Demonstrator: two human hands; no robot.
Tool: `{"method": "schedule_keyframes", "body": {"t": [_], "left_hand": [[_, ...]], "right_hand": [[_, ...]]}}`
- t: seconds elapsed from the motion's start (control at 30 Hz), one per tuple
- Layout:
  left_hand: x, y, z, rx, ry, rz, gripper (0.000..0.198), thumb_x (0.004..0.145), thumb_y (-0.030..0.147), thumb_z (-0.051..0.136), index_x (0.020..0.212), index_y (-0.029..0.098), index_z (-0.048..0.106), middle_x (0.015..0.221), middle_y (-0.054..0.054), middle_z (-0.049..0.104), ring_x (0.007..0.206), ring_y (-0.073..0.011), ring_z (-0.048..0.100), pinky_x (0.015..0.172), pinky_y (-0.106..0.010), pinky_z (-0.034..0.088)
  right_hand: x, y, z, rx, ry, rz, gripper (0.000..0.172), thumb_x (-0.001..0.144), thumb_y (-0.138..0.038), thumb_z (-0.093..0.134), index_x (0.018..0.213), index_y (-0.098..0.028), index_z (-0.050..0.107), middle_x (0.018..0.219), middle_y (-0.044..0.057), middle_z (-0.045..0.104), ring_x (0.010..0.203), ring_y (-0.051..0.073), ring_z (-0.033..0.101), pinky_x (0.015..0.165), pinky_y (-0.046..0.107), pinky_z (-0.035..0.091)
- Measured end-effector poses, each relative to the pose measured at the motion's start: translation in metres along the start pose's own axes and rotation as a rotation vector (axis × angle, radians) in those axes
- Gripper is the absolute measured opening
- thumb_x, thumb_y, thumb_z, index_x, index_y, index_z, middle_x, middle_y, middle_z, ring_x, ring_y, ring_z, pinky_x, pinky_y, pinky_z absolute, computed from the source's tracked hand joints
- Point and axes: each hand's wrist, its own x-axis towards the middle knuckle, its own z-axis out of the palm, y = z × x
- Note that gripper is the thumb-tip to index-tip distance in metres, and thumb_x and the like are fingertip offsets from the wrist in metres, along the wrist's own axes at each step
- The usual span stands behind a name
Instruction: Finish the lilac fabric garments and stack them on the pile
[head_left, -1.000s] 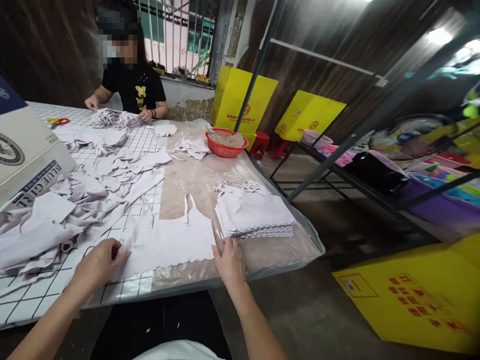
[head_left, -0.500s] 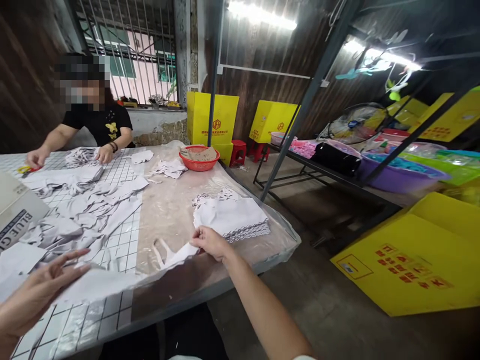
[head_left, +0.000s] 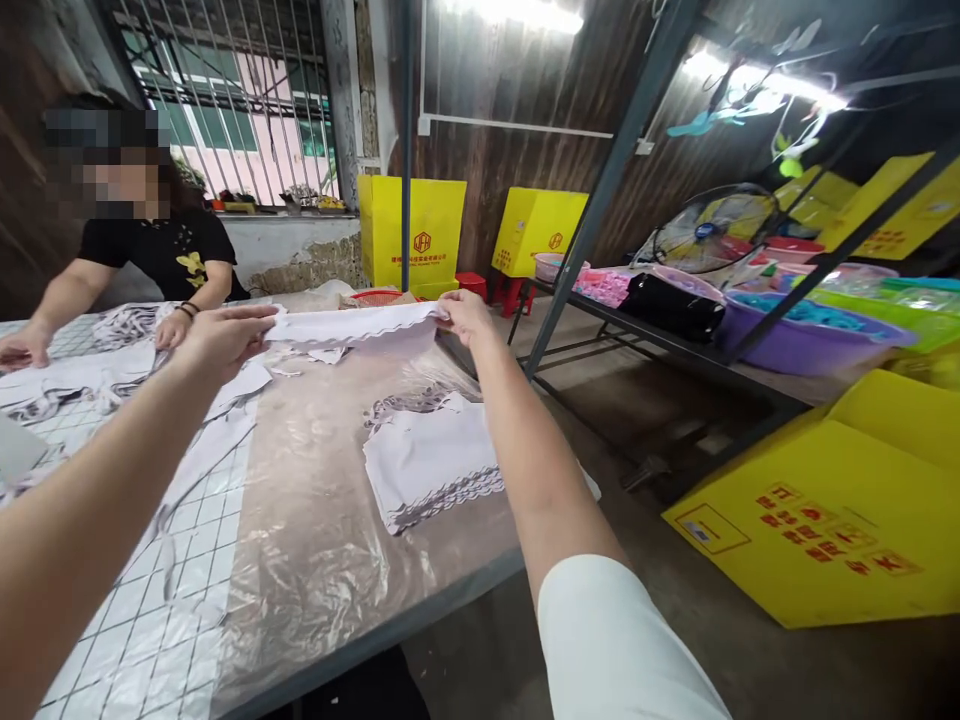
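Note:
A white fabric piece [head_left: 352,326] with a scalloped edge is stretched in the air between my two hands. My left hand [head_left: 232,338] pinches its left end, fingers closed. At the opposite end, my right hand [head_left: 465,314] grips the corner between thumb and fingers. Below them on the table lies a neat stack of white scalloped fabric pieces [head_left: 431,455], with thin strips bunched along its back edge. Loose white fabric pieces [head_left: 217,450] are strewn to the left over the gridded table top.
Across the table [head_left: 300,520] a co-worker [head_left: 161,250] in a black shirt handles more white fabric. A red basket [head_left: 375,297] is partly hidden behind the held piece. Yellow boxes [head_left: 810,520] stand on the floor, and a purple tub [head_left: 817,335] sits on a rack at right.
Both hands have lifted the fabric piece up and forward off the table. My left hand, open-fingered before, now grips its end. The co-worker's hand has moved left.

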Motion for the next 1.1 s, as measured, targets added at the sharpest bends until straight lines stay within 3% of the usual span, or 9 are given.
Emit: {"method": "schedule_keyframes", "body": {"t": [0.1,0.2,0.33,0.43,0.6,0.83,0.97,1.03,1.1], "left_hand": [[-0.015,-0.003,0.057,-0.309,-0.074,-0.189,0.040,0.068,0.024,0.078,0.106,0.012,0.070,0.073,-0.004,0.066,0.067,-0.0149,0.061,0.070,-0.031,0.055],[-0.061,-0.024,0.110,-0.396,-0.154,-0.316,0.042,0.059,0.017,0.082,0.098,0.007,0.071,0.068,-0.003,0.065,0.057,-0.0109,0.057,0.061,-0.028,0.052],[-0.127,-0.060,0.151,-0.440,-0.272,-0.478,0.051,0.047,0.018,0.086,0.094,0.007,0.072,0.064,0.000,0.062,0.053,-0.0104,0.055,0.054,-0.027,0.050],[-0.153,-0.074,0.158,-0.435,-0.308,-0.467,0.061,0.047,0.023,0.086,0.104,0.009,0.072,0.070,0.000,0.064,0.055,-0.0106,0.055,0.054,-0.026,0.050],[-0.166,-0.078,0.152,-0.396,-0.269,-0.352,0.072,0.051,0.032,0.084,0.117,0.012,0.068,0.092,-0.004,0.070,0.061,-0.0113,0.057,0.055,-0.026,0.052],[-0.195,-0.095,0.155,-0.282,-0.350,-0.318,0.073,0.061,0.033,0.076,0.129,0.011,0.060,0.069,0.002,0.064,0.054,-0.0132,0.058,0.055,-0.027,0.050],[-0.198,-0.103,0.154,-0.132,-0.385,-0.267,0.066,0.072,0.032,0.068,0.133,0.010,0.055,0.069,0.001,0.064,0.053,-0.0153,0.060,0.056,-0.029,0.051],[-0.198,-0.102,0.150,0.046,-0.392,-0.192,0.062,0.076,0.031,0.065,0.133,0.010,0.054,0.086,-0.007,0.069,0.058,-0.0175,0.064,0.059,-0.032,0.054],[-0.196,-0.098,0.148,0.277,-0.319,-0.036,0.057,0.080,0.029,0.062,0.133,0.011,0.053,0.119,-0.018,0.065,0.072,-0.0218,0.069,0.067,-0.038,0.056]], "right_hand": [[0.002,0.018,-0.044,-0.038,0.081,0.024,0.018,0.084,-0.002,0.056,0.082,-0.018,0.049,0.072,-0.006,0.056,0.061,0.004,0.056,0.061,0.016,0.054],[-0.018,0.061,-0.094,-0.113,0.116,0.124,0.020,0.079,-0.003,0.061,0.076,-0.018,0.049,0.065,-0.004,0.057,0.055,0.006,0.056,0.051,0.015,0.050],[-0.054,0.118,-0.144,-0.192,0.142,0.213,0.023,0.072,-0.006,0.070,0.070,-0.018,0.050,0.058,-0.005,0.055,0.048,0.006,0.051,0.044,0.015,0.045],[-0.069,0.136,-0.162,-0.217,0.158,0.206,0.021,0.071,-0.010,0.071,0.070,-0.018,0.052,0.060,-0.005,0.055,0.048,0.005,0.051,0.045,0.015,0.044],[-0.085,0.136,-0.174,-0.275,0.139,0.133,0.013,0.074,-0.015,0.067,0.079,-0.018,0.055,0.067,-0.005,0.059,0.048,0.004,0.050,0.048,0.016,0.042],[-0.110,0.161,-0.183,-0.469,0.094,0.068,0.007,0.074,-0.016,0.062,0.074,-0.019,0.055,0.063,-0.005,0.054,0.051,0.008,0.051,0.052,0.019,0.043],[-0.109,0.168,-0.186,-0.620,0.094,0.031,0.005,0.077,-0.015,0.058,0.075,-0.019,0.056,0.066,-0.003,0.056,0.058,0.012,0.055,0.059,0.023,0.046],[-0.109,0.166,-0.186,-0.711,0.106,0.003,0.005,0.077,-0.014,0.059,0.075,-0.019,0.058,0.071,0.000,0.060,0.066,0.015,0.058,0.068,0.028,0.049],[-0.111,0.161,-0.182,-0.794,0.145,-0.041,0.004,0.079,-0.015,0.060,0.080,-0.018,0.062,0.085,0.007,0.065,0.084,0.021,0.061,0.082,0.034,0.048]]}}
